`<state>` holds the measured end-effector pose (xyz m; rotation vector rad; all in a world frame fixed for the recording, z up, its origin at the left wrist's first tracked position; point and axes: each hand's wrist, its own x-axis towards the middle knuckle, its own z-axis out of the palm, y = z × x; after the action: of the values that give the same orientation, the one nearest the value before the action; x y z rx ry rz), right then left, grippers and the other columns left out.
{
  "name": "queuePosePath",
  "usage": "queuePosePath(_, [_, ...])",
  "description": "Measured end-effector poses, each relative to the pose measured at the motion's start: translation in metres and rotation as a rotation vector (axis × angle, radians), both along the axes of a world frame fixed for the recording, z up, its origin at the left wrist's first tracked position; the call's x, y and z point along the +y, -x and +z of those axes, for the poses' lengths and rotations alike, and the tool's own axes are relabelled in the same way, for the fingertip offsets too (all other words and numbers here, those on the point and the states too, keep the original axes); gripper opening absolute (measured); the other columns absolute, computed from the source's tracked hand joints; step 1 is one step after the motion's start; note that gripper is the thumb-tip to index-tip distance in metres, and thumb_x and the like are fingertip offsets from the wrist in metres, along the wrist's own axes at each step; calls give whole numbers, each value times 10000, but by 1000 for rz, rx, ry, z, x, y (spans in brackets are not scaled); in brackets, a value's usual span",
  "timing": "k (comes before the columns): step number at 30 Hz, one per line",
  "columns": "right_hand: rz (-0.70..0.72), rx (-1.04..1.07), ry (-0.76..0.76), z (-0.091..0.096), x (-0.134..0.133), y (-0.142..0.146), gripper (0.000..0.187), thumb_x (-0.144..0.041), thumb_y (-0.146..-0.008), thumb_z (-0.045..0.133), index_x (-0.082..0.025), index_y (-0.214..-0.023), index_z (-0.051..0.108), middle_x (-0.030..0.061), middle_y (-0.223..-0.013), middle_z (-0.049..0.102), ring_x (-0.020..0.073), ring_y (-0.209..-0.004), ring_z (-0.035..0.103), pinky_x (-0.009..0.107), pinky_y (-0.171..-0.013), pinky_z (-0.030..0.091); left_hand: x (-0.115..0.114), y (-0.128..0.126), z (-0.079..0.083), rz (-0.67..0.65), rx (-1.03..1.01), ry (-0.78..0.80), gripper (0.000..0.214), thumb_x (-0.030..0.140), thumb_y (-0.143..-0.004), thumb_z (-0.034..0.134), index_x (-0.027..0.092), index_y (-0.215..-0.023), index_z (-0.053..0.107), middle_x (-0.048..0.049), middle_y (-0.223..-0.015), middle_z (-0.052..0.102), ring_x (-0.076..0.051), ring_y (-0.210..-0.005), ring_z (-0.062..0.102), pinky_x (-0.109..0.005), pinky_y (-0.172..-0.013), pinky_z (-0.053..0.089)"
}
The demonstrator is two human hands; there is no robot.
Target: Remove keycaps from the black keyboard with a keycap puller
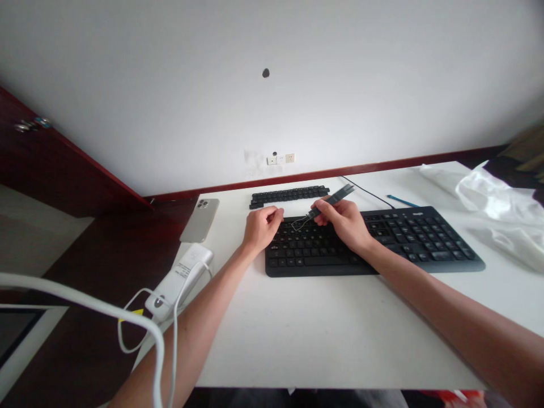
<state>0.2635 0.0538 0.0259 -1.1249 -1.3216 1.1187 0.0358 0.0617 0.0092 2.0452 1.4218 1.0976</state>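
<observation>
A black keyboard (327, 260) lies on the white table. My right hand (344, 221) is closed around a dark keycap puller (335, 197) with thin wire loops; the loops hang over the keys at the keyboard's upper left. At the keyboard's top left corner is my left hand (261, 226), fingers curled in with thumb and forefinger together. Whether anything small sits in that pinch is hidden. Behind both hands, loose black keycaps (291, 195) stand lined up in rows.
A phone (200, 220) lies face down at the table's left edge, near a white power strip (181, 280) with a white cable (97, 306) crossing in front. To the right are a blue stick-like tool (402, 201) and crumpled plastic bags (497, 192). A wall stands behind the table.
</observation>
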Motion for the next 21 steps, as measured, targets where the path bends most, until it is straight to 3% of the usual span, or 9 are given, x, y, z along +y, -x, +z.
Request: queuePosePath(21, [7,1,7,-3,0,0,519,-668,-818,770,-155,-874,720,57,-653,698,169,-594,623,293,-584,518,0,-1,0,-4,33,-11,428,394,-1025,529,196,-670,662,12,-626,657,-136,-604,583,-274,-637,376])
